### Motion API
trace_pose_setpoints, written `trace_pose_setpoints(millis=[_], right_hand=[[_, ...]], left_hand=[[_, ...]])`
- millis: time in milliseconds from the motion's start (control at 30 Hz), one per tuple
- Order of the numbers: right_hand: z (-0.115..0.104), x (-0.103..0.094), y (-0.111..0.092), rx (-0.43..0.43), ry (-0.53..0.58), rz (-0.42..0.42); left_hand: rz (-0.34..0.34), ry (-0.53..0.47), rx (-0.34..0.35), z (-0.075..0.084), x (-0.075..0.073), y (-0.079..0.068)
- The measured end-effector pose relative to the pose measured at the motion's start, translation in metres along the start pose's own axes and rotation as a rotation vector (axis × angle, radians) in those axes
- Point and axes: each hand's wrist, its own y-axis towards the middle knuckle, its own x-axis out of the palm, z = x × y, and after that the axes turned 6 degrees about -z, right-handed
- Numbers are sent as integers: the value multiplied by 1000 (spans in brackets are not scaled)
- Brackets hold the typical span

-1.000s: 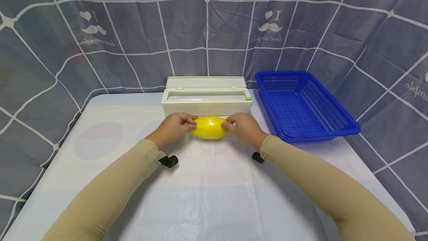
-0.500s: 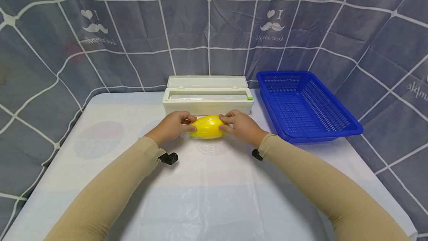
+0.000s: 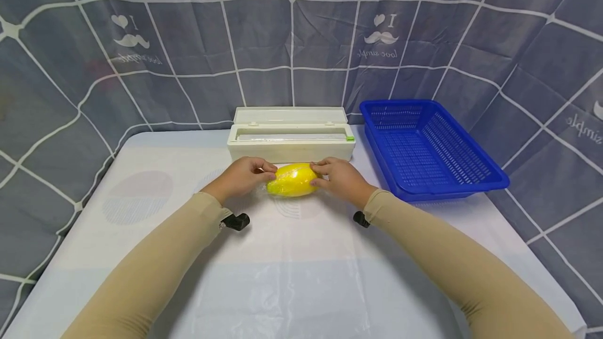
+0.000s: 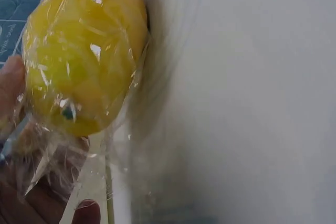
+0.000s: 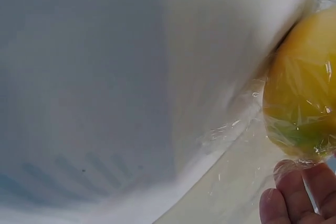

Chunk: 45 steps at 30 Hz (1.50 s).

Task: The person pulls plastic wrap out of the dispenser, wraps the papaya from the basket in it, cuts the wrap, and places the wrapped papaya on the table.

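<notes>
A yellow oblong fruit (image 3: 293,180), greenish at its ends, lies wrapped in clear cling film (image 4: 47,166) in front of the white box. My left hand (image 3: 245,174) holds it by the left end with thumb and fingers. In the left wrist view, loose, crumpled film hangs past that end and partly covers the fingers. At the other end my right hand (image 3: 346,176) grips the fruit between thumb and fingers. The right wrist view shows the wrapped end of the fruit beside several fingertips, with some film sticking out. Its underside is hidden.
A white cling film dispenser (image 3: 291,150) stands behind the hands, lid up, with a green slider (image 3: 350,138) at its right end. To the right sits a blue plastic basket (image 3: 424,161). A grey checked curtain (image 3: 264,30) borders the white-covered table (image 3: 282,286).
The fruit has turned and tilted, its left end now lower and nearer me, with the green tip showing. Both hands have stayed at its ends, the right fingers shifting slightly.
</notes>
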Motion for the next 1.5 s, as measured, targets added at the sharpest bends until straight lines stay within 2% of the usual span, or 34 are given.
trace_pose_setpoints(millis=[200,400,1067,1267,1500], right_hand=[[-5,0,2,2,13,-8],[-6,0,2,25,32,-13],[-5,3,2,44,57,-9],[-3,3,1,24,61,8],[-2,4,0,-21,12,43]], left_hand=[[-29,-56,3,-9,-2,0],[-42,-64,6,-13,-2,1],[-42,-48,-21,-8,0,-3],[-37,-59,-14,-7,1,-5],[-32,-44,3,-5,3,-6]])
